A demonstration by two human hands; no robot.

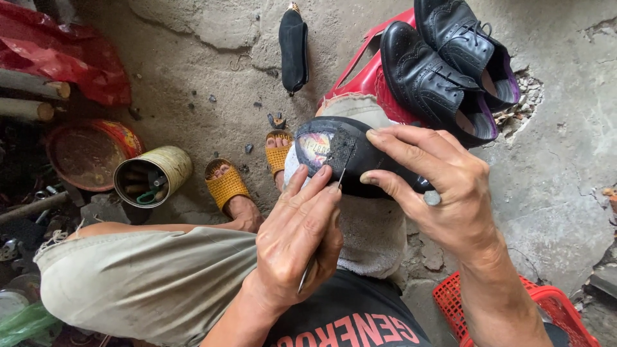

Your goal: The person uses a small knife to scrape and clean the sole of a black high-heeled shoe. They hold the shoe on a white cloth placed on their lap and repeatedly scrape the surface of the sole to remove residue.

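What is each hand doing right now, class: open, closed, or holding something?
Left hand: closed, fingers pinching a thin metal tool against the black shoe's sole.
Right hand: fingers gripping that shoe, steadying it on the knee.

The person wears pale khaki shorts (154, 276) with a frayed, threadbare hem, and a black T-shirt (350, 318) printed with large orange-red block letters, just below the left grip (297, 234). On both feet are woven mustard-yellow open-toed sandals (225, 185). Both forearms are bare, without sleeves. The right grip (443, 186) has short, work-darkened nails.
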